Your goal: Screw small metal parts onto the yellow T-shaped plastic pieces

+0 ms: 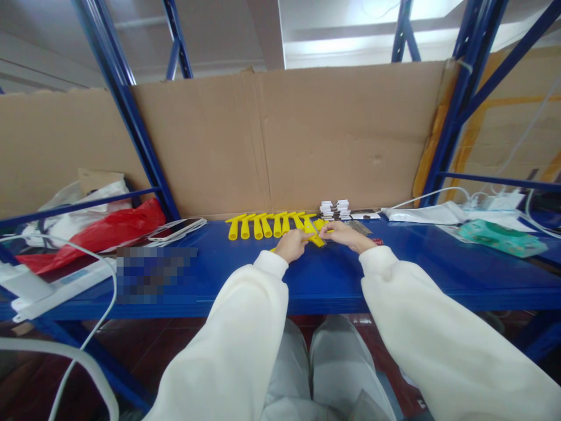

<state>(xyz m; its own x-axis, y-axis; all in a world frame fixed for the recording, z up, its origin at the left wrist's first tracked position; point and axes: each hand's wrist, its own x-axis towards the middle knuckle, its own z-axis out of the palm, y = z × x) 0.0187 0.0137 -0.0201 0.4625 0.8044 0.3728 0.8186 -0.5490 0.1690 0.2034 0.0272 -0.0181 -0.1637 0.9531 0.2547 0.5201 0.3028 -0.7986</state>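
Observation:
Near the middle of the blue shelf top, my left hand (293, 245) is closed on a yellow tool (316, 240) with a flat head. My right hand (344, 235) is pinched at the right side of that tool, touching something too small to make out. Behind and to the left stands a row of several yellow T-shaped handles (259, 226). White stacked pieces (335, 209) lie beyond my right hand, with thin metal strips (359, 227) beside it. Part of a red object (377, 241) shows by my right wrist.
A phone (177, 229) with a white cable and a red bag (109, 231) are at left, near a white power strip (65, 289). At right lie a white packet (427, 213) and a green pack (504, 237). Cardboard (307, 140) walls the back between blue posts.

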